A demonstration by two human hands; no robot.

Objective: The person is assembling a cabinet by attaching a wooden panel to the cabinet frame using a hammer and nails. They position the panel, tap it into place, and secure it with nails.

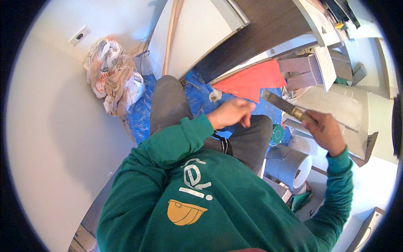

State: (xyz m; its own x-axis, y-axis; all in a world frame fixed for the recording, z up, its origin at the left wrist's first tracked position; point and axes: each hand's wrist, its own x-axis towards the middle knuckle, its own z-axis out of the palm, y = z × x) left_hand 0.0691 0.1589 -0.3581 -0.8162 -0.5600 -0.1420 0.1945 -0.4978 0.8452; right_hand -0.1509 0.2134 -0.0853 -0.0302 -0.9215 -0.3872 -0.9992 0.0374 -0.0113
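My right hand (326,131) is closed round the handle end of a chisel (282,104). It looks like a chisel by its long, flat, dark blade and brass-coloured collar; its pale tip points up and left, toward my left hand. My left hand (232,113) hovers above my lap with its fingers curled in. Whatever those fingers hold, if anything, is hidden. Beyond both hands a red sheet (254,80) lies against the lower edge of a dark wood panel (268,29). The chisel's tip shows in front of the sheet's edge.
Blue covering (142,111) lies on the floor round my knees. Crumpled plastic bags (113,77) sit by the left wall. A white panel (195,35) stands ahead. On my right are a grey-white bucket (289,166), a green round lid (277,135) and pale boards (336,105).
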